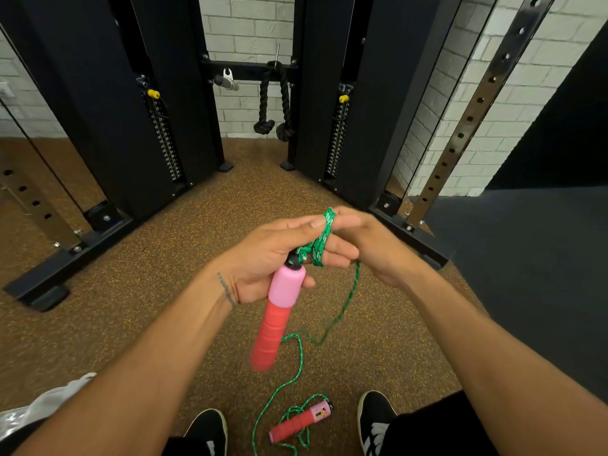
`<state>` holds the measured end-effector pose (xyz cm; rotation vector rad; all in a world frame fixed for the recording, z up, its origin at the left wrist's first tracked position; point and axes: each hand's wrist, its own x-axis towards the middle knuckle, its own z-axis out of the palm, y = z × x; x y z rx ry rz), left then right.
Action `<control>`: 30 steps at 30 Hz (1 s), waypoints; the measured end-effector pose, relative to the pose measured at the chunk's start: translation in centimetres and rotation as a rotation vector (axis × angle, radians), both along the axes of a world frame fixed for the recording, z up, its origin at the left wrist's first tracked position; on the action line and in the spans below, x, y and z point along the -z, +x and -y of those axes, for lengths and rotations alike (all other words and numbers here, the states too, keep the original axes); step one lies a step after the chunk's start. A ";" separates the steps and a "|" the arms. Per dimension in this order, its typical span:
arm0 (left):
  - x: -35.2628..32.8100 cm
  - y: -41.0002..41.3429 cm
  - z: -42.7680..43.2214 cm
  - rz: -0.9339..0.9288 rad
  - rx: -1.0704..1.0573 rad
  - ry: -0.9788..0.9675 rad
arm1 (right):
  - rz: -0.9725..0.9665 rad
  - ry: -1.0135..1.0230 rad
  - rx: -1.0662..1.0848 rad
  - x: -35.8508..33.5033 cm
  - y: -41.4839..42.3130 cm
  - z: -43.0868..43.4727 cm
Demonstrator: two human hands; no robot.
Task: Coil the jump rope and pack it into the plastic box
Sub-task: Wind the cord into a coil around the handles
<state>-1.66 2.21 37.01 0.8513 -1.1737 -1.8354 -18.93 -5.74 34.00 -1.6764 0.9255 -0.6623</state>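
Head view: speckled gym floor [171,291] beneath. My left hand [263,258] clamps the upper handle [279,311], long axis pointing down; my right hand [365,245], just beside, pinches rope [320,245] coils. Slack trails down to the second handle [301,426] between my shoes.

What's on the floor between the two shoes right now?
In the head view, the second handle lies between the left shoe and right shoe, with loose green rope looped around it.
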 end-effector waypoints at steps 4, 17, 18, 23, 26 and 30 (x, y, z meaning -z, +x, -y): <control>0.1 0.2 0.3 -0.045 -0.088 -0.020 | -0.049 0.120 -0.025 0.3 0.5 -0.7; 0.4 0.6 1.0 0.116 -0.303 0.009 | -0.124 0.010 -0.271 -2.3 -0.1 -2.2; 0.5 0.7 1.0 0.143 -0.294 0.016 | -0.057 0.018 -0.263 -2.8 -0.3 -2.2; 0.6 0.7 0.6 0.130 -0.148 0.074 | 0.226 0.004 -0.090 -3.8 -0.9 -1.1; 0.4 0.3 0.4 0.064 -0.057 0.051 | 0.215 -0.033 0.006 -3.2 -0.8 -0.7; 0.2 0.5 0.4 0.048 -0.038 0.013 | 0.215 -0.017 0.022 -2.4 -0.4 -0.5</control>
